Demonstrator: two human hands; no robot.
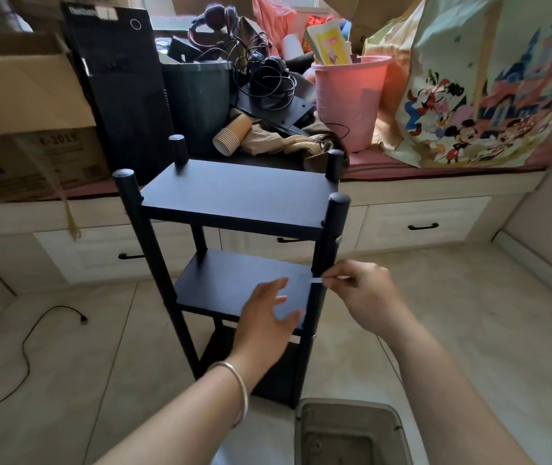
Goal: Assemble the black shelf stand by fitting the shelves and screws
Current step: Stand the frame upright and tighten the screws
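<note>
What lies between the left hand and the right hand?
In the head view, only the middle shelf's bare corner and the front right post lie between the left hand and right hand.

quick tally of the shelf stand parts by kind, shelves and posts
shelves: 3, top, middle, bottom, partly hidden
posts: 4, front left, front right, back left, back right
total: 7
</note>
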